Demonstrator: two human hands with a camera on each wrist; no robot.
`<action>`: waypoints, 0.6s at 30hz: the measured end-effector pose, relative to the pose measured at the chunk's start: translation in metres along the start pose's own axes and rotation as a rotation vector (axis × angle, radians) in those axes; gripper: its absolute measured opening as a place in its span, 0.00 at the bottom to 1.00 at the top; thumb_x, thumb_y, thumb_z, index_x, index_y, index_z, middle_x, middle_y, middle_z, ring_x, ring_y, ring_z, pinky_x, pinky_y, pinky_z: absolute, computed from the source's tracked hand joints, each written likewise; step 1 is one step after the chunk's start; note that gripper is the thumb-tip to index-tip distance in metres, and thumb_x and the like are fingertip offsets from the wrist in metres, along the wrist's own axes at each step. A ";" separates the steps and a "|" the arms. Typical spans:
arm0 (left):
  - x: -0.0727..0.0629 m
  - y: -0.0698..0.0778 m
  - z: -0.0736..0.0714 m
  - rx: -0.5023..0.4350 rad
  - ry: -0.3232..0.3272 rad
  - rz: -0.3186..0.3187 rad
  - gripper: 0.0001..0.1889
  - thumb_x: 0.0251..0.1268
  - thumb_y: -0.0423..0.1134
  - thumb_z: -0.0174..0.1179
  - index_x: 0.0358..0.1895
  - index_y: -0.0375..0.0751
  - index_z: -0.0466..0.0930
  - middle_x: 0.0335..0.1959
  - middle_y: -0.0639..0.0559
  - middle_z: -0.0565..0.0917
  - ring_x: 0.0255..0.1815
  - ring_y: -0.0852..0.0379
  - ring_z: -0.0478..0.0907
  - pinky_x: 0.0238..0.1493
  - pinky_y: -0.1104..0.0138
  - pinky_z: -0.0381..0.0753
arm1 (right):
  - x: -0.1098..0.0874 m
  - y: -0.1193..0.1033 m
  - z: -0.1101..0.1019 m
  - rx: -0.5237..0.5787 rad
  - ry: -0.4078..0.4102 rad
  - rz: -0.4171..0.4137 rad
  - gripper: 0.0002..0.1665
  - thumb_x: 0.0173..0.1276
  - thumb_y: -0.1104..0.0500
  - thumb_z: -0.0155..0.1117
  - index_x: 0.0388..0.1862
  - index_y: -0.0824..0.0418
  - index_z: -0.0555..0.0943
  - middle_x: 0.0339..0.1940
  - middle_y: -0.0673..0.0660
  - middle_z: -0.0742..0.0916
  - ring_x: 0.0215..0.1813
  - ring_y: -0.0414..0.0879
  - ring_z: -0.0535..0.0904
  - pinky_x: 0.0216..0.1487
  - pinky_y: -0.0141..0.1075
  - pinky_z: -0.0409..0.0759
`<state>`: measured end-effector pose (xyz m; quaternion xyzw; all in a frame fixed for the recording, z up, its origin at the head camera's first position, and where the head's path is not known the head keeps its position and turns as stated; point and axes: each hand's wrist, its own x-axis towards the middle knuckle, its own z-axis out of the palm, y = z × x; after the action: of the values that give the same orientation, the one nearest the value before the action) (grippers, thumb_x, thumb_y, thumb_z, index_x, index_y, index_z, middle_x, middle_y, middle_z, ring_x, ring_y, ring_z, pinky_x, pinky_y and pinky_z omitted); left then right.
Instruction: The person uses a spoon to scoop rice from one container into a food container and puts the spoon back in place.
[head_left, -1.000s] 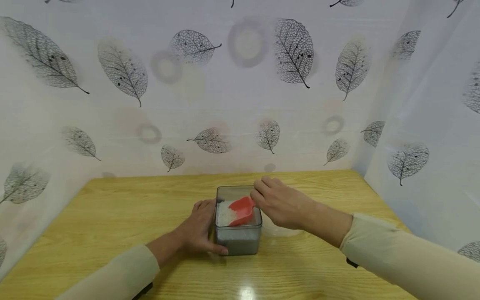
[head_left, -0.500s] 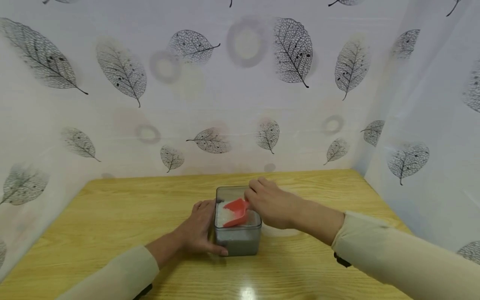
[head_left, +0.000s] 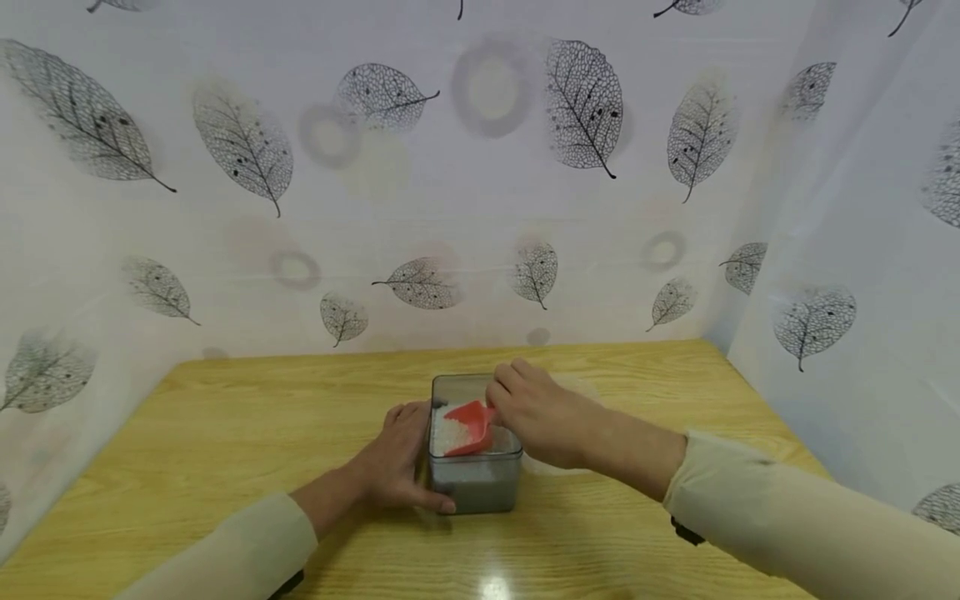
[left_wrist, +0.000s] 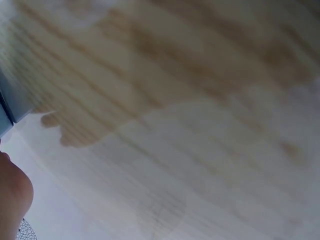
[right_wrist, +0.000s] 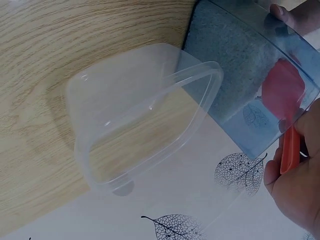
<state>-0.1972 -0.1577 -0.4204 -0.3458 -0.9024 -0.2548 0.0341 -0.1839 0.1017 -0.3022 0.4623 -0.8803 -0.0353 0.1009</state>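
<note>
Right wrist: clear tub [right_wrist: 120, 90] beside the grain-filled container [right_wrist: 242, 132].

A bin [head_left: 480, 493] of rice [head_left: 451, 437] stands on the tabletop [head_left: 262, 417], scoop [head_left: 478, 432] head inside, my left hand [head_left: 400, 458] at left, a tub [right_wrist: 120, 100] at right.

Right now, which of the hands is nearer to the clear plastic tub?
Right: the right hand, holding the red scoop, is by the clear plastic tub; the left hand grips the opposite side of the rice container.
</note>
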 end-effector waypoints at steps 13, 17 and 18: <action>0.001 -0.001 -0.001 0.004 0.014 0.026 0.63 0.37 0.79 0.66 0.77 0.48 0.54 0.72 0.54 0.67 0.73 0.50 0.60 0.70 0.45 0.54 | -0.006 0.008 0.004 0.073 0.067 0.003 0.10 0.77 0.56 0.55 0.45 0.62 0.77 0.41 0.52 0.75 0.44 0.46 0.66 0.49 0.38 0.70; 0.000 -0.001 -0.001 0.019 0.028 0.048 0.62 0.38 0.79 0.66 0.77 0.50 0.54 0.72 0.55 0.68 0.72 0.50 0.61 0.70 0.45 0.55 | -0.010 0.011 0.006 0.136 0.090 0.014 0.08 0.78 0.57 0.54 0.45 0.61 0.75 0.41 0.51 0.74 0.44 0.45 0.65 0.49 0.38 0.69; 0.000 -0.001 -0.001 0.021 0.031 0.051 0.62 0.38 0.79 0.66 0.76 0.50 0.54 0.72 0.55 0.68 0.72 0.50 0.61 0.69 0.45 0.55 | -0.011 0.011 0.007 0.146 0.097 0.016 0.08 0.78 0.57 0.54 0.45 0.61 0.75 0.41 0.51 0.74 0.44 0.45 0.64 0.49 0.38 0.69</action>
<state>-0.1981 -0.1592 -0.4200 -0.3645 -0.8952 -0.2498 0.0584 -0.1883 0.1172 -0.3089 0.4625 -0.8782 0.0521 0.1098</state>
